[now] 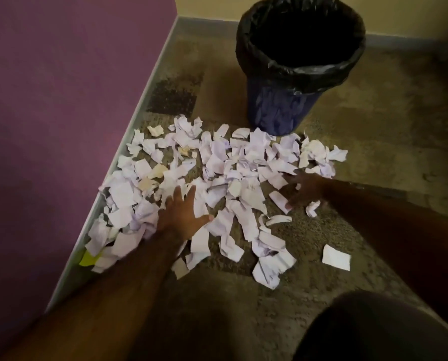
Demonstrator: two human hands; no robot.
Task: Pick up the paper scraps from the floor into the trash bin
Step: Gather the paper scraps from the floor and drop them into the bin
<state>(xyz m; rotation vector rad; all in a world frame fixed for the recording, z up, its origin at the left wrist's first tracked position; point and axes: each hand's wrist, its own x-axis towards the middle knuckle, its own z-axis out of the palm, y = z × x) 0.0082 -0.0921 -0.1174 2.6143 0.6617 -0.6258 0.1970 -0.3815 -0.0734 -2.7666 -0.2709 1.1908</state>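
A wide heap of white and pale torn paper scraps [217,162] covers the carpet from the left wall to the bin's foot. A blue trash bin [280,108] lined with a black bag [301,71] stands upright just behind the heap, its mouth dark. My left hand [182,214] lies flat on the scraps at the heap's left middle, fingers spread, holding nothing. My right hand [305,187] rests on the heap's right edge, fingers apart and curved over the scraps, blurred. One loose white scrap [336,257] lies apart at the lower right.
A purple wall [61,100] with a pale skirting board [118,168] runs along the left. A yellow wall closes the back. A yellow-green scrap [87,259] lies by the skirting. My dark knee [379,332] fills the lower right corner. Brown carpet [387,113] surrounds the bin.
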